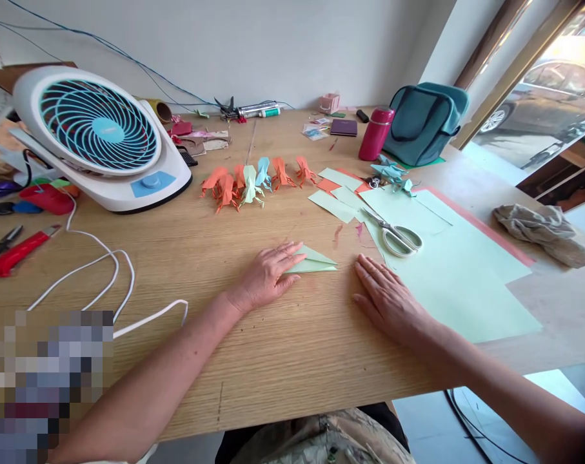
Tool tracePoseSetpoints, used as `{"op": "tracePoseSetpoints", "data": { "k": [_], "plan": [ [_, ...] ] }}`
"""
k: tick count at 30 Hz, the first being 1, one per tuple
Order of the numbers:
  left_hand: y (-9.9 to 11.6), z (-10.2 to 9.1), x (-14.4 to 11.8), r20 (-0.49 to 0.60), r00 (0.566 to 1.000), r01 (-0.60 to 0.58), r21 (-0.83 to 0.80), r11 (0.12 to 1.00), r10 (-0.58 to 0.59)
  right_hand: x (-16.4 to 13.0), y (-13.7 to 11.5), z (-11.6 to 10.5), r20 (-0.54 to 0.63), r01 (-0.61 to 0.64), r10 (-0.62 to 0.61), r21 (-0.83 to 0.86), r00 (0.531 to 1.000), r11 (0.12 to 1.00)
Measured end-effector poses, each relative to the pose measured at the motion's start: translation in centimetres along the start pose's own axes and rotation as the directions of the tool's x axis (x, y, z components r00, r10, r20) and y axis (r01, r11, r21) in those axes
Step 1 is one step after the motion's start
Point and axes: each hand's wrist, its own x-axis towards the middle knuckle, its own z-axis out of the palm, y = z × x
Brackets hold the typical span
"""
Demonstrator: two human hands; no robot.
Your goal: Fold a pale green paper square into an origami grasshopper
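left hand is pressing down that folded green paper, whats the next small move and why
Probably slide the left hand along the folded green paper to sharpen the crease. Its fingers already pin the paper's near end flat on the table, while the pointed end lies uncovered. The right hand rests flat beside it, free.

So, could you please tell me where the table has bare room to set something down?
Bare wood lies between the white cable and the left hand, and along the near edge. It is crowded around the origami figures, scissors and green sheets.
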Motion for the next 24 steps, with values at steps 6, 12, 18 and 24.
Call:
{"op": "tracePoseSetpoints", "data": {
  "k": [6, 12, 18, 24],
  "plan": [
    [0.1, 0.2, 0.1, 0.086, 0.996, 0.022, 0.037, 0.999, -0.025, 5.2, 0.2, -0.4, -0.07, 0.059, -0.046, 0.196, 0.996, 0.979],
    [-0.1, 0.1, 0.0, 0.048, 0.999, 0.026, -0.011, 1.0, -0.025, 7.7, -1.0, 0.1, -0.043, 0.166, -0.16, 0.324, 0.986, 0.931],
    [0.7, -0.5, 0.2, -0.058, 0.992, 0.106, -0.092, 0.99, -0.112, 7.7, -1.9, 0.2, 0.002, 0.011, -0.013, 0.433, 1.0, 0.902],
    [1.8, -0.4, 1.8, -0.076, 0.868, 0.487, -0.072, 0.871, -0.492, 7.9, -2.6, 0.3, 0.06, -0.086, 0.066, 0.456, 0.996, 0.886]
  ]
}}
